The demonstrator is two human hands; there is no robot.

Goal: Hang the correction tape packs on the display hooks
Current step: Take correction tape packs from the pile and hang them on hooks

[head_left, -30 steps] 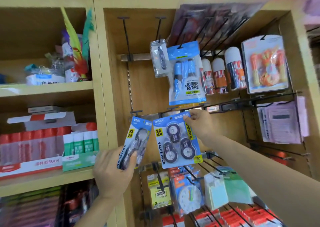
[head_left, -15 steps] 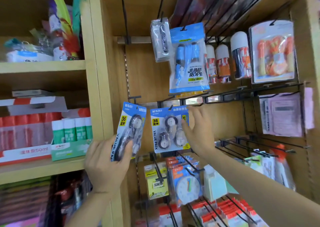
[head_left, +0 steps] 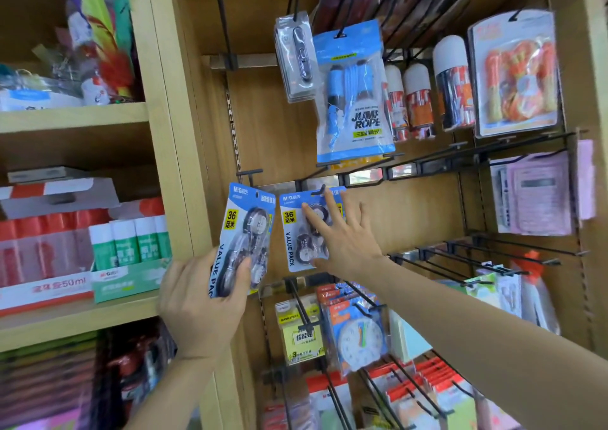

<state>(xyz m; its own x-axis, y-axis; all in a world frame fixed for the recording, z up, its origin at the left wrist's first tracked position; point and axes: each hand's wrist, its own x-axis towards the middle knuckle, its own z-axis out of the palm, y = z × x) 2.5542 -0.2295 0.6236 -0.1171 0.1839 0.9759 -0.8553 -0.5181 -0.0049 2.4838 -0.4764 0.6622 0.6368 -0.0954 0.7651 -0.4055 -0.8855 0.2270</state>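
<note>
Head: pack (head_left: 241, 242) in left hand (head_left: 200, 304)

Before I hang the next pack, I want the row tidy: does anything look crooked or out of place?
Nothing damaged or spilled. The hung pack sits on its hook under the spread fingers of the right hand. The pack in the left hand, the second pack, tilts only because it is held.

Tape pack (head_left: 297, 232) on display hook (head_left: 317, 190)
</note>
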